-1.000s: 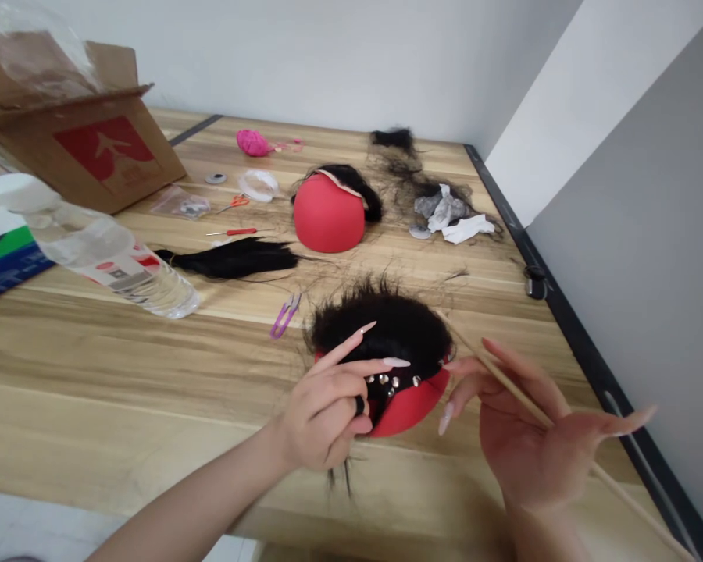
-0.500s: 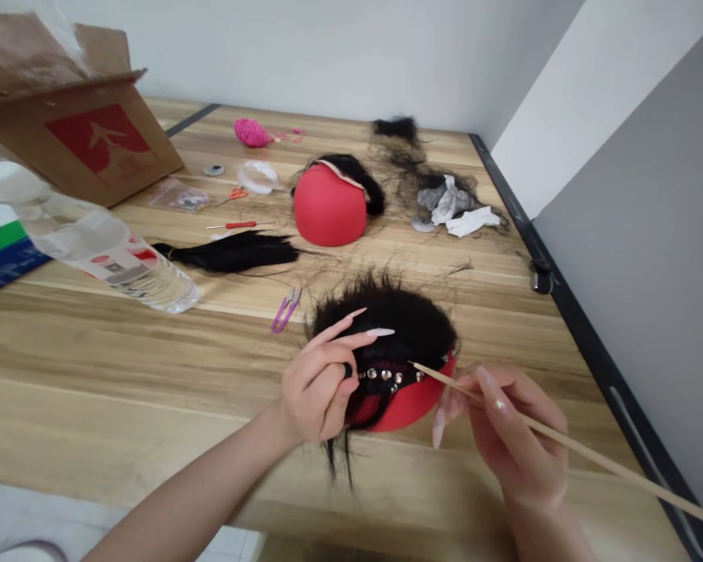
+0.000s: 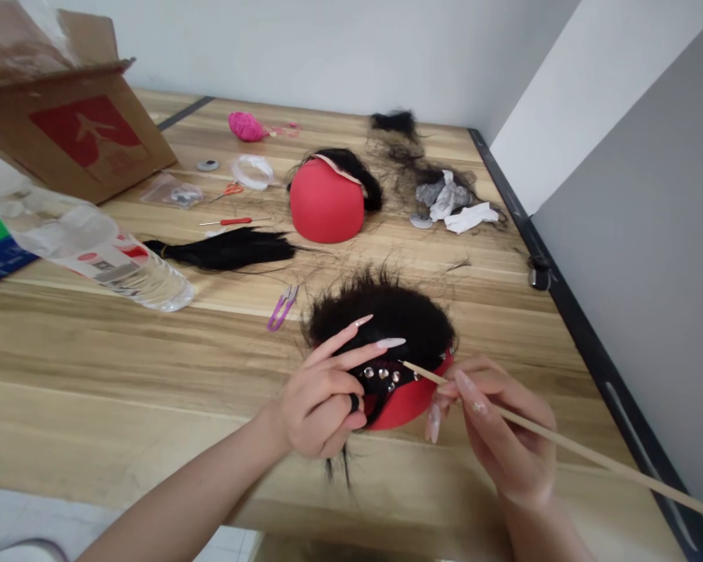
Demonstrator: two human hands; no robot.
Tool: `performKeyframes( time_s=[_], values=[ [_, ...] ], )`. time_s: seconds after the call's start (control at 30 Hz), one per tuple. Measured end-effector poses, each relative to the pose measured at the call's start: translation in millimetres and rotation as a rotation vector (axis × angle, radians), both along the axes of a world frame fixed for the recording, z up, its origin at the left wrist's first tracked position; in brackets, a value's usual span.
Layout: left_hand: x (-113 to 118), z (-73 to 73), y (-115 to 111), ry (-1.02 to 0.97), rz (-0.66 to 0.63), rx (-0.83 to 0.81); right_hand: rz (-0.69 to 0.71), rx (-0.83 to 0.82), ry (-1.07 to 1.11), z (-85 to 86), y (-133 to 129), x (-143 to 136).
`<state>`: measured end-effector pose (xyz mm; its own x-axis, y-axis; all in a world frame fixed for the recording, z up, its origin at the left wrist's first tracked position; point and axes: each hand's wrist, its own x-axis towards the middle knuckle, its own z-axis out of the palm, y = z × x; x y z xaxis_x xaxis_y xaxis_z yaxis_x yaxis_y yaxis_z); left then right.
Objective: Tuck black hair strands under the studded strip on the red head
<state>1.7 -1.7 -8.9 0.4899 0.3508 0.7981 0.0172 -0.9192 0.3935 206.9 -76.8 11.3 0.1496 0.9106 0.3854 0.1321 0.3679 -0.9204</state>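
Head view: on the wood-grain bench point(image 3: 123, 351), black hair point(image 3: 387, 312) already tops a red domed form point(image 3: 407, 406); the edge by the round silver studs point(image 3: 383, 374) looks unfinished. The right hand's point(image 3: 504, 437) fingers grip a slim pale wooden stick point(image 3: 591, 455); whether the left hand point(image 3: 325, 406) pinches hair, I can't tell.

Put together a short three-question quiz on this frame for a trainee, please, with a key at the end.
1. Which hand holds the wooden stick, whose tip is by the shiny studs?
2. What colour are the handles of the snips lying on the table? A: green. B: purple. C: orange.
3. True or false: the pink bundle lies nearer the camera than the snips do.

Key:
1. The right hand.
2. B.
3. False; the pink bundle lies farther back.
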Motion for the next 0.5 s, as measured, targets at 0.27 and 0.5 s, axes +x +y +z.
performKeyframes(
  time_s=[0.27, 0.5],
  values=[
    [1.0, 4.3, 2.4, 0.002, -0.035, -0.015, 0.06, -0.037, 0.035, 2.9, -1.7, -5.3],
    [1.5, 11.9, 1.2, 0.068, -0.08, -0.075, 0.048, -0.064, 0.115, 0.0, -3.5, -8.1]
  ],
)
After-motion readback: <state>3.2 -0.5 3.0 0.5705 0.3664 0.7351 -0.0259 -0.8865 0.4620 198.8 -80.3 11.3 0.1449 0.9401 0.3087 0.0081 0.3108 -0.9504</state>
